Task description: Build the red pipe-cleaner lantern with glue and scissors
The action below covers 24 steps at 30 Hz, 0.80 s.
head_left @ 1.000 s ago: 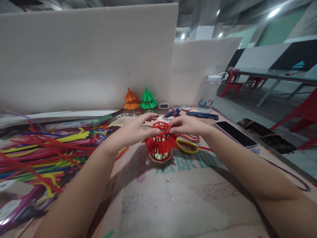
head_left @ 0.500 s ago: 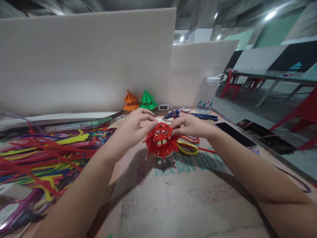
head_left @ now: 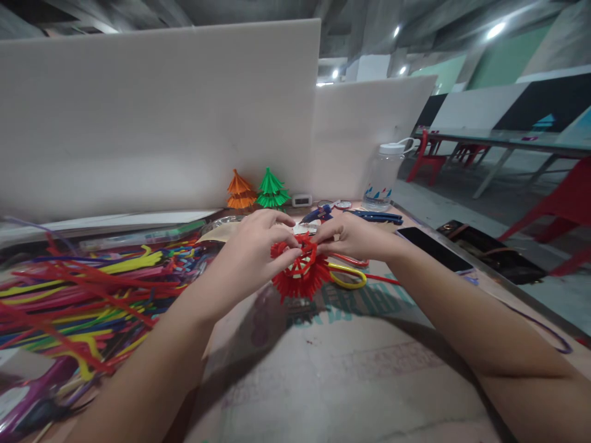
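A red pipe-cleaner piece [head_left: 302, 284], with an open spoked frame on top and a fringed skirt below, is between my hands over the table. My left hand [head_left: 258, 249] holds its left upper side, the thumb lying across the frame and the fingers curled behind. On the right upper edge, my right hand [head_left: 353, 237] pinches the frame between thumb and fingers. A yellow pipe-cleaner loop [head_left: 348, 277] and a red one lie just right of it. Behind the hands is a blue glue gun [head_left: 316, 214]. Fingertip contact is partly hidden.
Many coloured pipe cleaners [head_left: 92, 289] are heaped on the left. An orange tree [head_left: 241, 191] and a green tree [head_left: 272, 189] stand by the white partition [head_left: 157, 117]. To the right are a water bottle [head_left: 382, 178], blue-handled pliers [head_left: 376, 216] and a phone [head_left: 434, 249].
My left thumb has moved down and right across the red frame, with the fingers more spread. The red piece has tilted slightly. My right hand keeps its pinch.
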Available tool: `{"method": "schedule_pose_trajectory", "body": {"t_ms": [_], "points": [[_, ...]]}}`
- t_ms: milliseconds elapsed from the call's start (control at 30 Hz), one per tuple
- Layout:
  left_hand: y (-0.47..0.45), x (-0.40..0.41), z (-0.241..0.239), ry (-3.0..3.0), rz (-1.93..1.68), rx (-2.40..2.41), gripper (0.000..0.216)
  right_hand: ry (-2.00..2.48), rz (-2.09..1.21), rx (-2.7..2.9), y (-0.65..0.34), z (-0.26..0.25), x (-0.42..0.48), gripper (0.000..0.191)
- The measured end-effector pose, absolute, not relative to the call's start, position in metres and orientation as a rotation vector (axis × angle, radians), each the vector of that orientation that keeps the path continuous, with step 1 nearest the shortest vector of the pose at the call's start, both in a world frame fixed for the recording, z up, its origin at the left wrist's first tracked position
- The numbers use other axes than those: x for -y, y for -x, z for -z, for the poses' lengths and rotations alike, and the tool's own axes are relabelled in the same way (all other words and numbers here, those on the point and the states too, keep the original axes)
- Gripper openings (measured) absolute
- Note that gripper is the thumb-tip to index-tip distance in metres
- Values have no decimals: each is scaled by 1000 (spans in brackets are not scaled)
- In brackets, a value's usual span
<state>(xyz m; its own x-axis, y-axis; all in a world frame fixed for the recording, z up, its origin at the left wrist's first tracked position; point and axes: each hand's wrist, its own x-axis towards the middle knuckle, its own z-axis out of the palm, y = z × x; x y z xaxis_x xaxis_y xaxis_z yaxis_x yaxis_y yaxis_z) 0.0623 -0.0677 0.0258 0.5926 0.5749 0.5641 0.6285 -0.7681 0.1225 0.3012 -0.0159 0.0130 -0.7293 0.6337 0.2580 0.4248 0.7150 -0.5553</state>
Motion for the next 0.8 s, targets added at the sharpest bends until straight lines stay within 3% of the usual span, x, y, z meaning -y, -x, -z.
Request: {"method": "schedule_pose_trajectory", "body": {"t_ms": [800], "points": [[-68, 71, -24, 2714, 897, 732, 12, 736, -682, 2522, -298, -21, 29, 18]]}}
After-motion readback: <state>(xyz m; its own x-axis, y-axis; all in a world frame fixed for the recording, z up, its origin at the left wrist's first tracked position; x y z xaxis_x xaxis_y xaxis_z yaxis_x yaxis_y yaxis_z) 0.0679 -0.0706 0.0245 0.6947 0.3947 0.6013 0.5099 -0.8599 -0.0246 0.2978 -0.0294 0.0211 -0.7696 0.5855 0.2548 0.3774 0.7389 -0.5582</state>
